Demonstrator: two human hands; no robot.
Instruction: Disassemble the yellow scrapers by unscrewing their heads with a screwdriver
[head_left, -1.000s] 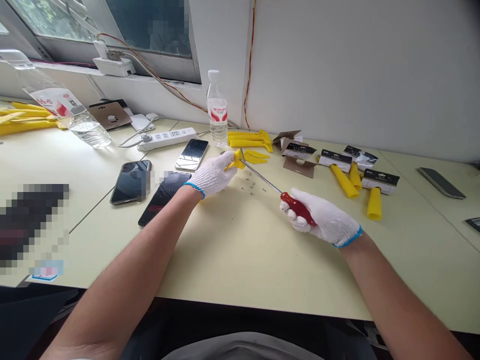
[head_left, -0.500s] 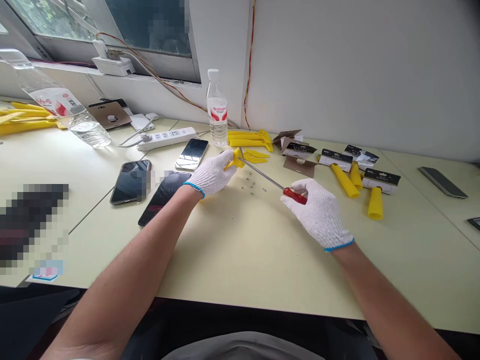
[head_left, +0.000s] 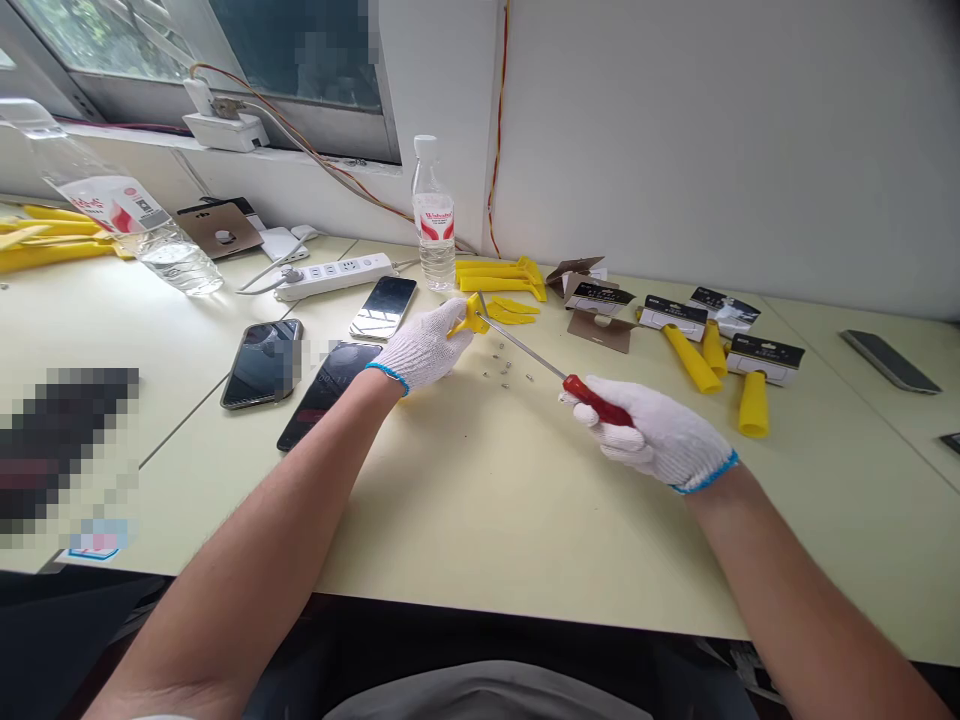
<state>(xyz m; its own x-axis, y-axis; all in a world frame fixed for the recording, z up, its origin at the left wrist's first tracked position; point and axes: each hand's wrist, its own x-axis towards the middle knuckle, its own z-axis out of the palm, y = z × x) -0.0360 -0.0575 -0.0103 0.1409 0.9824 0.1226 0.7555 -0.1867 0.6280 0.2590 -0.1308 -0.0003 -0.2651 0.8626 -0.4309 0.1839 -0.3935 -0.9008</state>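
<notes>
My left hand [head_left: 426,348], in a white knitted glove with a blue cuff, is closed around a yellow plastic scraper [head_left: 475,314]. Its head points up and carries a thin metal edge; most of the handle is hidden by the glove. In my right hand [head_left: 660,432], also gloved, lies the red handle of a screwdriver [head_left: 596,400], fingers wrapped under it. The long shaft slants up and left, and its tip meets the scraper's head. Several small screws [head_left: 506,366] are scattered on the table just below the shaft. Thin yellow plastic pieces [head_left: 511,311] lie behind.
Phones [head_left: 262,362] lie left of my left arm. A water bottle [head_left: 434,225] and a power strip [head_left: 337,275] stand at the back. Yellow handles with black-and-white cards [head_left: 765,358] lie to the right, beside opened brown packaging [head_left: 600,328]. A larger bottle [head_left: 142,215] leans at far left.
My right hand has slid back and to the right along the screwdriver's handle and rolled, showing more of the handle. My left hand and the scraper stay nearly still.
</notes>
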